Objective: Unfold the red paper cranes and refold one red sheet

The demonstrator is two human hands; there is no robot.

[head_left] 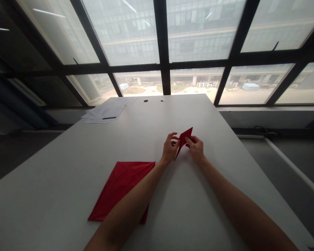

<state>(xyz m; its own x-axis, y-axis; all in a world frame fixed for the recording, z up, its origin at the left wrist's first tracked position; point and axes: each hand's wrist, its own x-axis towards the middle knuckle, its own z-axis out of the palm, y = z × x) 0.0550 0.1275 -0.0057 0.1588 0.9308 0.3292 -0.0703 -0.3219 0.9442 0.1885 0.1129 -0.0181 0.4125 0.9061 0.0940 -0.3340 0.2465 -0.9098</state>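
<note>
A small folded piece of red paper point(186, 134) is held up over the white table between my two hands. My right hand point(197, 149) pinches its right side, thumb on the near face. At its left edge, my left hand point(169, 150) grips with thumb and fingertips, while the upper fingers curl loosely above. One pointed flap of the paper hangs down between the hands. Left of them lies a larger red sheet or pile of sheets point(122, 183), creased and flat on the table; my left forearm hides part of it. Whether it is one sheet or several, I cannot tell.
Loose white papers point(111, 108) lie at the far left of the white table point(157, 129), with a dark strip point(109, 118) on them. Two small round fittings point(146, 101) sit near the far edge. Black-framed windows point(162, 52) rise beyond. A cable point(267, 131) lies right of the table.
</note>
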